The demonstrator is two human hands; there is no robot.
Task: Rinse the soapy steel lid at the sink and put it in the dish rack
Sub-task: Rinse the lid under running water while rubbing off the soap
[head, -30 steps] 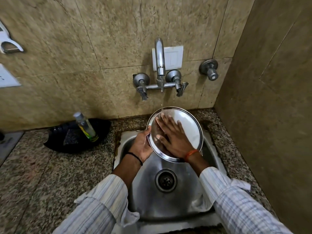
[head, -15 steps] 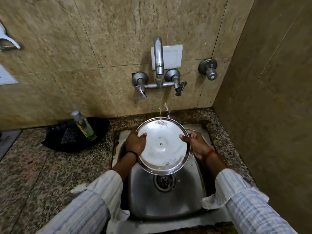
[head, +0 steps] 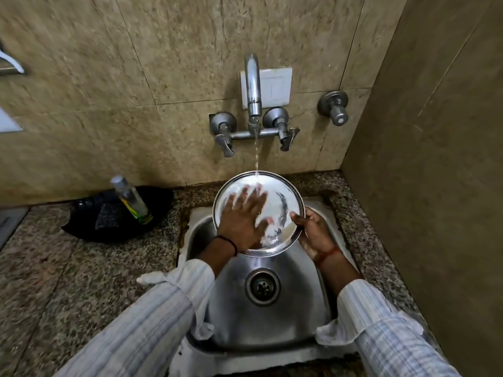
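Over the steel sink (head: 313, 308), water is running onto the lid (head: 283, 202); right hand (head: 313, 232) is gripping its rim, left hand (head: 242, 216) is pressing flat, fingers spread.

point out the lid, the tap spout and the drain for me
lid (head: 283, 210), head view, on the bare wet face right of the left hand
tap spout (head: 252, 83), head view, on the upright steel pipe
drain (head: 262, 287), head view, on the strainer in the sink bottom
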